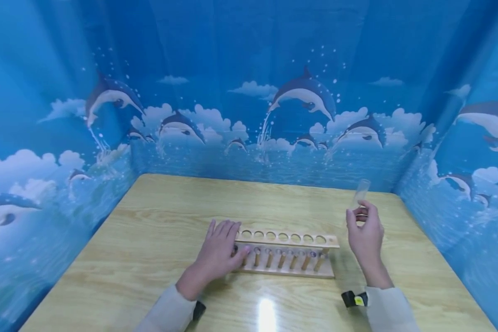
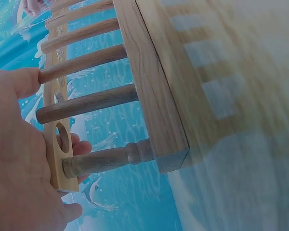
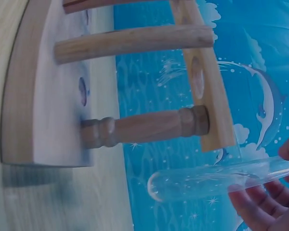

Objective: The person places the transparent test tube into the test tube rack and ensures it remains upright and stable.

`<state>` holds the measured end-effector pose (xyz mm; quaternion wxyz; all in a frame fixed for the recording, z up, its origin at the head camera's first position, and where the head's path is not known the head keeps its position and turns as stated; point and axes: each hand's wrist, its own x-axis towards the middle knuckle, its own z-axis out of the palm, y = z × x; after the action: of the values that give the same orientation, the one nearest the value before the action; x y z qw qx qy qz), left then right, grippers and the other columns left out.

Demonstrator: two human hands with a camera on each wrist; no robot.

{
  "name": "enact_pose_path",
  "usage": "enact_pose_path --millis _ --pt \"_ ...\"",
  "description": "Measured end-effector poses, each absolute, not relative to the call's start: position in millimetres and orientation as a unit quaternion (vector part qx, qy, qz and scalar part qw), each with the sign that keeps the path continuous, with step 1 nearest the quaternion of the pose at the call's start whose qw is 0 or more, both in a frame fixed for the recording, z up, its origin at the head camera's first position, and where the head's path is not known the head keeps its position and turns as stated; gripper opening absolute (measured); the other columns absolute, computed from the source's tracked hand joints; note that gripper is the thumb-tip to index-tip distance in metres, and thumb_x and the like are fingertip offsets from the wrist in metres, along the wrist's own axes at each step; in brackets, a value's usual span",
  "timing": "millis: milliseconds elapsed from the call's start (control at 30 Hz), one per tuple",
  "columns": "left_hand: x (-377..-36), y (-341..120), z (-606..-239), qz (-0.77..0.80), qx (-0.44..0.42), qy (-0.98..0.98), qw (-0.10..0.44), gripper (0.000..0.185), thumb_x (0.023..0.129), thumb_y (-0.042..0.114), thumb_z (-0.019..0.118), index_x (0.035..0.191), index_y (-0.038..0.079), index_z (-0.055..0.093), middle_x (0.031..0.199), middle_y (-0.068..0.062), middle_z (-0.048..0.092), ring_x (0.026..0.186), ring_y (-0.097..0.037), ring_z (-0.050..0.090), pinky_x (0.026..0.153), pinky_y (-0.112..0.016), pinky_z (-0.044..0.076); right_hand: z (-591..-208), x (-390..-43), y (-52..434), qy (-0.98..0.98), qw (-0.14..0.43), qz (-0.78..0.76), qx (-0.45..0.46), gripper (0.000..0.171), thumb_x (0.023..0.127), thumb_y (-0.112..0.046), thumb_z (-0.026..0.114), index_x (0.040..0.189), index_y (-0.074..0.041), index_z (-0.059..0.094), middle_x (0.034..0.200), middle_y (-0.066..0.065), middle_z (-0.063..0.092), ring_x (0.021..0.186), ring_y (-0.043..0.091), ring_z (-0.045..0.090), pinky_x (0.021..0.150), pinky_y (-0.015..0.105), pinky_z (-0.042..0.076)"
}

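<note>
A wooden test tube rack (image 1: 285, 237) stands on the table, with round holes along its top rail and a row of upright pegs at the front. My left hand (image 1: 219, 251) grips its left end. In the left wrist view the thumb touches a peg (image 2: 84, 65), and fingers reach behind the top rail (image 2: 62, 166). Right of the rack, my raised right hand (image 1: 366, 230) pinches a clear glass test tube (image 1: 362, 190) between thumb and fingers. In the right wrist view the rounded end of this tube (image 3: 183, 185) points down toward the table, beside the rack's turned end post (image 3: 144, 127).
The light wood table (image 1: 149, 221) extends around the rack, with a bright reflection near its front edge. A blue curtain (image 1: 232, 55) printed with dolphins and clouds encloses the back and both sides.
</note>
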<state>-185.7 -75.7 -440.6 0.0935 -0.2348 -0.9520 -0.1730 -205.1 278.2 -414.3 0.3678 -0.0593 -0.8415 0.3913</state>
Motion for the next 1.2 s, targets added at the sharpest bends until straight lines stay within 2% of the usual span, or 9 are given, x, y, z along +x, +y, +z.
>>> enact_pose_path --millis 100,233,333,500,667,933,1200 --pt "-185.5 -75.5 -440.7 -0.178 -0.235 -0.951 0.091 0.069 0.097 0.05 0.048 0.146 0.002 0.038 0.146 -0.02 0.043 0.138 -0.036 0.035 0.118 -0.056 0.005 -411.5 -203.5 276.7 -0.819 0.397 0.413 -0.043 0.034 0.095 -0.01 0.058 0.125 0.003 0.052 0.092 0.004 0.061 0.079 -0.009 0.051 0.062 0.001 0.042" --pt "-185.6 -74.7 -441.6 -0.18 -0.235 -0.951 0.094 0.068 0.098 0.049 0.048 0.145 0.002 0.039 0.145 -0.019 0.044 0.137 -0.036 0.035 0.118 -0.056 0.006 -407.1 -200.6 274.0 -0.788 0.43 0.44 -0.017 0.033 0.094 -0.005 0.059 0.123 0.009 0.05 0.091 -0.01 0.054 0.08 -0.007 0.054 0.062 0.002 0.045" --pt "-185.8 -73.3 -441.2 -0.177 -0.238 -0.95 0.096 0.068 0.097 0.049 0.049 0.145 0.002 0.039 0.144 -0.018 0.044 0.137 -0.035 0.036 0.118 -0.057 0.007 -403.7 -196.6 270.8 -0.764 0.453 0.458 0.01 0.033 0.092 0.001 0.058 0.121 0.013 0.046 0.091 -0.015 0.052 0.081 -0.004 0.056 0.064 0.003 0.047" --pt "-185.0 -71.9 -440.4 -0.166 -0.232 -0.954 0.089 0.071 0.096 0.051 0.049 0.146 0.003 0.038 0.145 -0.017 0.043 0.137 -0.034 0.035 0.118 -0.056 0.006 -397.9 -190.8 263.7 -0.735 0.483 0.473 0.063 0.033 0.089 0.01 0.056 0.118 0.019 0.042 0.092 -0.01 0.054 0.081 0.0 0.057 0.068 0.006 0.049" --pt "-186.3 -73.3 -441.4 -0.162 -0.224 -0.957 0.089 0.072 0.096 0.053 0.049 0.147 0.004 0.038 0.147 -0.017 0.043 0.138 -0.035 0.035 0.118 -0.056 0.007 -394.6 -188.7 257.7 -0.706 0.497 0.497 0.086 0.032 0.087 0.012 0.055 0.114 0.021 0.04 0.091 -0.005 0.056 0.082 0.003 0.057 0.07 0.007 0.051" --pt "-188.6 -74.1 -441.8 -0.159 -0.219 -0.958 0.097 0.071 0.095 0.055 0.051 0.145 0.005 0.04 0.145 -0.016 0.044 0.137 -0.033 0.036 0.117 -0.057 0.009 -395.3 -189.9 256.0 -0.683 0.493 0.526 0.119 0.035 0.086 0.012 0.056 0.115 0.021 0.04 0.092 -0.003 0.058 0.083 0.008 0.06 0.068 0.01 0.053" --pt "-188.6 -73.2 -443.4 -0.166 -0.216 -0.958 0.087 0.072 0.095 0.056 0.05 0.146 0.006 0.039 0.146 -0.017 0.043 0.138 -0.034 0.034 0.118 -0.056 0.005 -393.2 -186.2 254.5 -0.697 0.478 0.513 0.15 0.034 0.086 0.014 0.056 0.115 0.022 0.039 0.094 -0.004 0.057 0.081 0.006 0.06 0.066 0.01 0.053"
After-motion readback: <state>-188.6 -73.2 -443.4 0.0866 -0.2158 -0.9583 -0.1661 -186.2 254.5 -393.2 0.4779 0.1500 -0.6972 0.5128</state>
